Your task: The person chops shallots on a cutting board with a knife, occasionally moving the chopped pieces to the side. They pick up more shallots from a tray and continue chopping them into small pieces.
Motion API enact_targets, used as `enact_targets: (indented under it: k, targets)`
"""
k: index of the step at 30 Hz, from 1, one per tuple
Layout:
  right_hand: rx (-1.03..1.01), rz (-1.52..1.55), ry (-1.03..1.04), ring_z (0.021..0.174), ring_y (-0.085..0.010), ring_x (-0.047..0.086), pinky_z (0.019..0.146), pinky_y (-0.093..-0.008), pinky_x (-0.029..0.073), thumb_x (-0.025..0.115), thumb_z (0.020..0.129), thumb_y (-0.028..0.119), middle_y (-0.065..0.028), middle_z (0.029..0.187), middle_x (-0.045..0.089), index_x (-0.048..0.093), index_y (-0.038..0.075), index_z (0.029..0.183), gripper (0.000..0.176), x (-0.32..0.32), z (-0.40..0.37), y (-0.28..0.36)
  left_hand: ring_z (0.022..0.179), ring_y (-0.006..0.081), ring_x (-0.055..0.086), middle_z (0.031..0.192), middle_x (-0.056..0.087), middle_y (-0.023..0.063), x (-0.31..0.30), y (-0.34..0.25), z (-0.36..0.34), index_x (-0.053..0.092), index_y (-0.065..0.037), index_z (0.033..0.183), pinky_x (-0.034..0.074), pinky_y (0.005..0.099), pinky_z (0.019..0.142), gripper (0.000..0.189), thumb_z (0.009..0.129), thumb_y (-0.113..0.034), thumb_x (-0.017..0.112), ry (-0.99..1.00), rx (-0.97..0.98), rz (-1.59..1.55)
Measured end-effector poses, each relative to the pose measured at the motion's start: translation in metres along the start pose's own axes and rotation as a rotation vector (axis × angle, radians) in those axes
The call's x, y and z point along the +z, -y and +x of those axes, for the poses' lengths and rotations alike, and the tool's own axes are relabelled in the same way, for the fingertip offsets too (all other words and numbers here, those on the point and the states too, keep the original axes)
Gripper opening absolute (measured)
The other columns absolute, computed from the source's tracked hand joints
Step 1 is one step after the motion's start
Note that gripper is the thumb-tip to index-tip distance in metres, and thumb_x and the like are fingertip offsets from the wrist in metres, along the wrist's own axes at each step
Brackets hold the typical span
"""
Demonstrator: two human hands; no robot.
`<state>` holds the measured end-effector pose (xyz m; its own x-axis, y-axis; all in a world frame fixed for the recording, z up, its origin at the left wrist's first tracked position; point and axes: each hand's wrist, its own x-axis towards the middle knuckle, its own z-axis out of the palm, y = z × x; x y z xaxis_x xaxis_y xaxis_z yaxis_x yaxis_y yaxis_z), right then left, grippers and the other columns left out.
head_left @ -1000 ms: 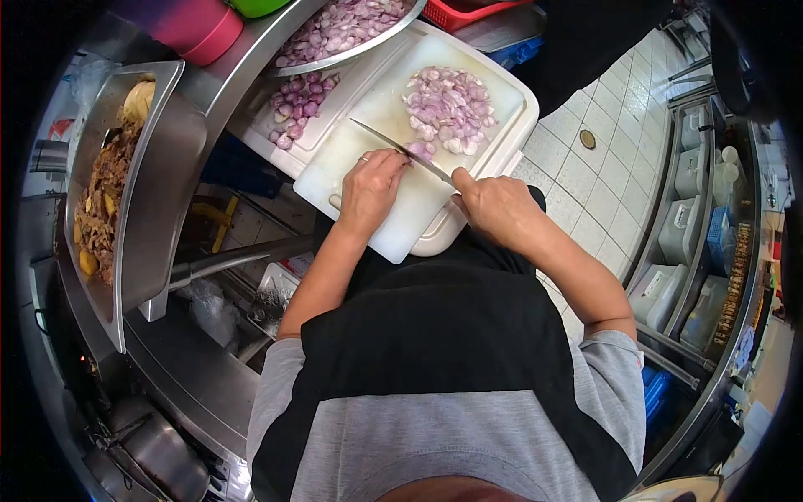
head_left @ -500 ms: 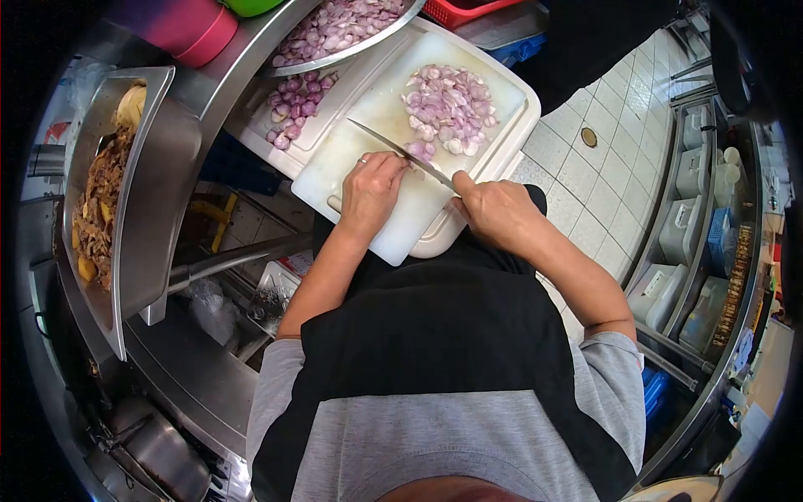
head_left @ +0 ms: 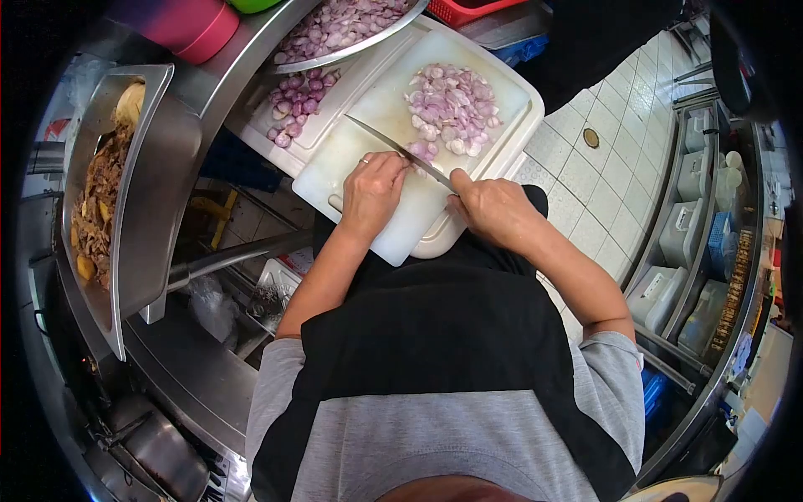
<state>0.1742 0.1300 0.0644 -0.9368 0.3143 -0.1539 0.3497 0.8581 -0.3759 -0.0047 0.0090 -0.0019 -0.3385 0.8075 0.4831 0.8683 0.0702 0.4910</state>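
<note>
Knife (head_left: 378, 133) over white cutting board (head_left: 322, 180), long axis diagonal, tip toward far left. Right hand (head_left: 499, 211) closed on it; left hand (head_left: 372, 194) curled beside it, can't tell what's pinched. Metal bowl (head_left: 374, 44): shallot pieces (head_left: 343, 27). Steel tray (head_left: 163, 171): brown food (head_left: 104, 201).

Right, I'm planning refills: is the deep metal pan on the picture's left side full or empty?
Not empty: brown, chunky food shows in the open-topped pan. Whether it is filled right up, I cannot tell.

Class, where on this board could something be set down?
The cutting board is bare at its near end, between left hand and right hand, and between knife and whole shallots. It is crowded under the sliced shallots.
</note>
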Motion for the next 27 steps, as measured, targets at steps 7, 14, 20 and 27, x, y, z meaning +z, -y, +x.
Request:
enact_targets:
  k: [7,14,20,27]
  targets:
    - [-0.043,0.021,-0.058,0.065,-0.0411,0.065,0.056,-0.0508,0.051,0.057,0.094,0.024,-0.0195,0.064,0.064,0.046,0.002,0.098,0.025,0.014,0.02,-0.006,0.084,0.0287,0.065,0.089,0.068,0.0086,0.0,0.0,0.0,0.066,-0.006,0.086,0.053,0.0384,0.073,0.012,0.077,-0.003,0.073,-0.011,0.007,-0.006]
    - [0.015,0.01,0.05,0.065,-0.0422,0.065,0.058,-0.0514,0.05,0.057,0.095,0.025,-0.0208,0.063,0.062,0.045,0.002,0.099,0.026,-0.01,-0.001,0.001,0.083,0.0281,0.066,0.089,0.068,0.0077,0.002,0.001,0.0,0.066,-0.005,0.086,0.053,0.0383,0.072,0.012,0.076,-0.003,0.073,-0.025,0.011,0.009]
    - [-0.03,0.07,-0.035,0.066,-0.0438,0.064,0.059,-0.0528,0.05,0.056,0.095,0.025,-0.0214,0.063,0.062,0.045,0.002,0.1,0.026,0.02,0.025,-0.009,0.082,0.0282,0.065,0.088,0.068,0.008,0.002,0.0,-0.001,0.065,-0.006,0.086,0.053,0.0381,0.072,0.013,0.076,-0.003,0.073,-0.029,0.012,0.011]
    - [-0.027,0.014,0.041,0.068,-0.0419,0.066,0.059,-0.0514,0.052,0.057,0.094,0.024,-0.0212,0.066,0.064,0.048,0.001,0.099,0.026,-0.014,0.0,-0.002,0.082,0.0287,0.065,0.088,0.068,0.0087,0.001,-0.001,-0.001,0.064,-0.005,0.085,0.053,0.0386,0.072,0.013,0.076,-0.002,0.073,-0.025,0.017,0.018]
